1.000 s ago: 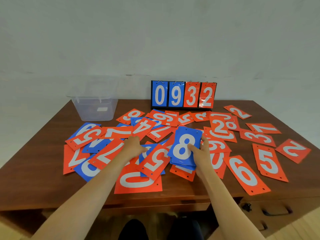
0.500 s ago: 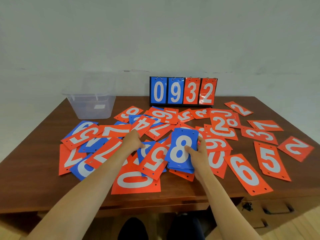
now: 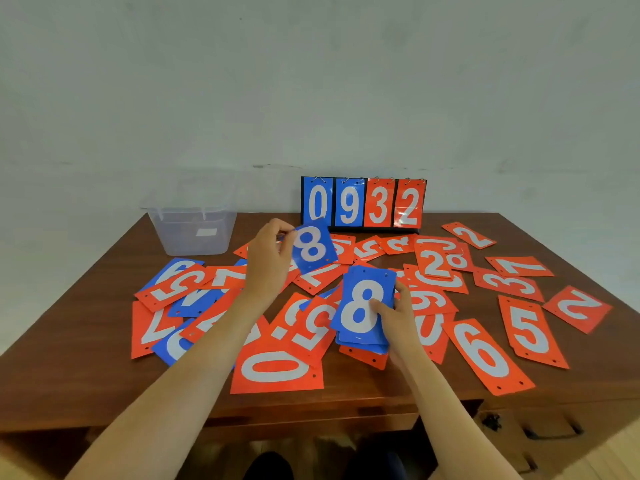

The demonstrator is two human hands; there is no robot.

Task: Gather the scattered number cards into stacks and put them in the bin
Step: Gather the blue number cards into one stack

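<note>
Wooden table (image 3: 86,341) under scattered cards (image 3: 488,355) — left hand (image 3: 268,261) pinches blue 8 card (image 3: 311,245), right hand (image 3: 398,317) grips blue stack (image 3: 363,306).

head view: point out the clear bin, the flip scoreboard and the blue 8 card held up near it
clear bin (image 3: 180,237), head view, front wall
flip scoreboard (image 3: 378,206), head view, red 3 panel
lifted blue 8 card (image 3: 310,246), head view, white digit
</note>
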